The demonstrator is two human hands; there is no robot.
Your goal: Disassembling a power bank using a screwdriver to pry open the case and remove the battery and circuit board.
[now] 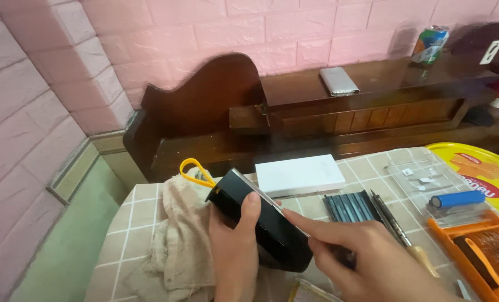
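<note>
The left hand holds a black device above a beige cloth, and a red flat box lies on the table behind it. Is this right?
Not quite. In the head view the left hand does hold the black device above the beige cloth, but the flat box behind it is white, not red.

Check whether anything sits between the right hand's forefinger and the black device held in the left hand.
Nothing visible does. The left hand holds the black device tilted above the beige cloth, and the right hand already has its forefinger laid along the device's upper edge.
</note>
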